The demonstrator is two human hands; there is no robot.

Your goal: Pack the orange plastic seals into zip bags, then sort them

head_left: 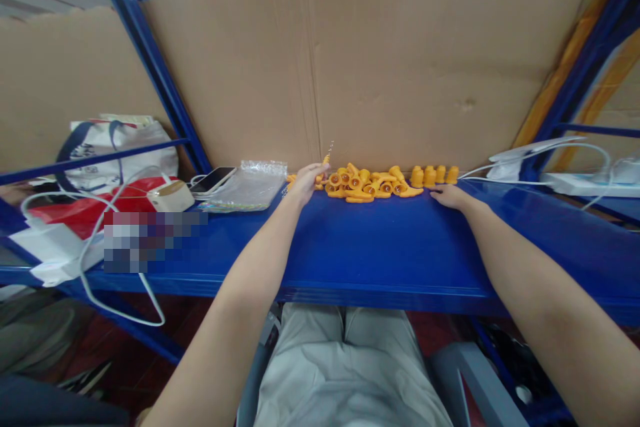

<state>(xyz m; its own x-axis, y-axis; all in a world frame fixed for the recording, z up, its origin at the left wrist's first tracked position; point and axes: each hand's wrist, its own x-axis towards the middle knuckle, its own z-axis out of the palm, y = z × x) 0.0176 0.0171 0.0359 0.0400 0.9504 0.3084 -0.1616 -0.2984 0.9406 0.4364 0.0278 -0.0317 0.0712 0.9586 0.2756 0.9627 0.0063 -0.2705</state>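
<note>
While the left hand (311,180) pinches an orange piece (327,159), the right hand (449,197) lies half-open near orange cups (429,177).

L hand (311,179) w/ small orange pc (327,159), R hand (449,197) nr orange cups (435,177), blue shelf (380,247).

Looks like a small workshop or hand-assembly station. Built into blue metal racking, with a blue shelf (390,247) as bench across the middle and slanting blue uprights (155,73) at upper left and upper right. Backed by large cardboard sheets (400,67). Stocked at centre with many similar orange pieces (360,199), heaped and lined up. Floored in dark red (133,380) at lower left.
</note>
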